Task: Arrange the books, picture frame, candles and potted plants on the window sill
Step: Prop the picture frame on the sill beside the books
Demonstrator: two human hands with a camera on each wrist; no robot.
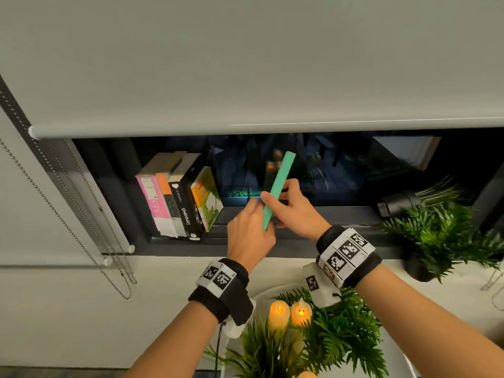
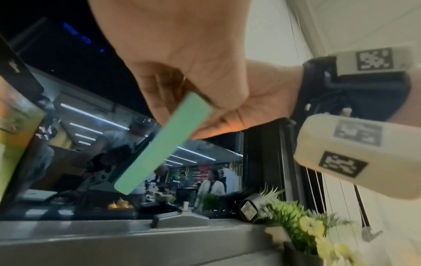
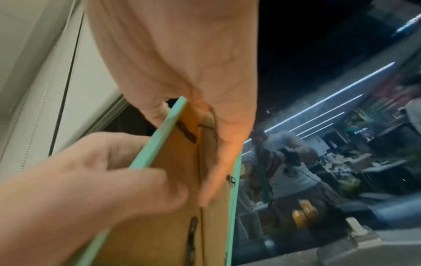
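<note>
Candles (image 1: 289,313), two lit, sit nearest me at the bottom of the head view, among the fronds of a potted plant (image 1: 335,334). Above them I see both hands on the picture frame (image 1: 278,190), held edge-on and tilted over the window sill (image 1: 191,248). Right hand (image 1: 293,207): grip curled round the mint frame, fingers on its brown backing per the right wrist view. Left hand (image 1: 249,233): grip pinches the frame's lower end. Books (image 1: 178,197) stand leaning at the sill's left end. Second potted plant (image 1: 439,236) stands at the right.
</note>
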